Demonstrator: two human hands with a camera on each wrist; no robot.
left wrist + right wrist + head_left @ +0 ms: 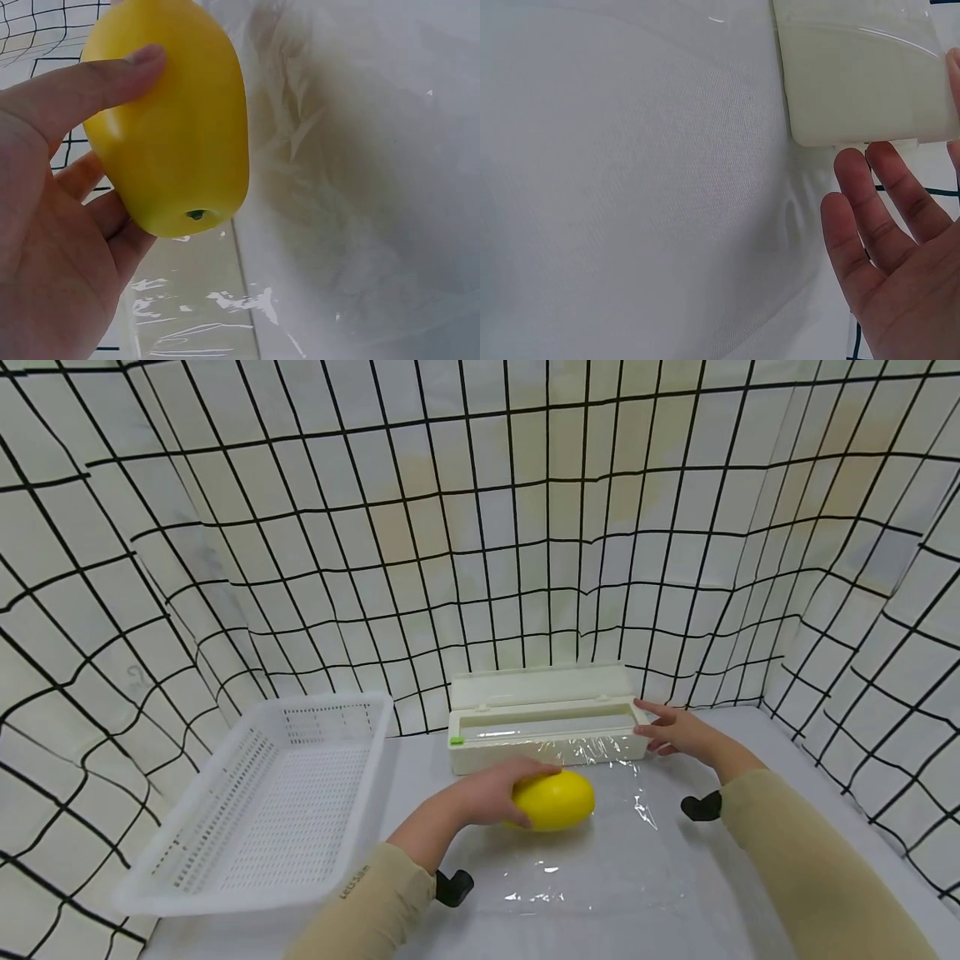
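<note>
My left hand (pixel 487 792) grips a smooth yellow melon (pixel 557 802) from its left side, over a sheet of clear plastic wrap (pixel 600 868) spread on the table. In the left wrist view the thumb lies across the melon (pixel 176 142), and a small green stem spot shows at its end. A cream cling-film dispenser (pixel 480 762) stands behind it, lid raised, with the wrap drawn out over its front edge. At the dispenser's right end is my right hand (pixel 678 732); its fingers are extended, the fingertips right at that end (pixel 862 90) in the right wrist view.
A white perforated plastic basket (pixel 360 802) sits on the left of the white-covered table (pixel 720 893). Black wire grid panels (pixel 517 543) backed with white sheeting rise behind the table and on both sides.
</note>
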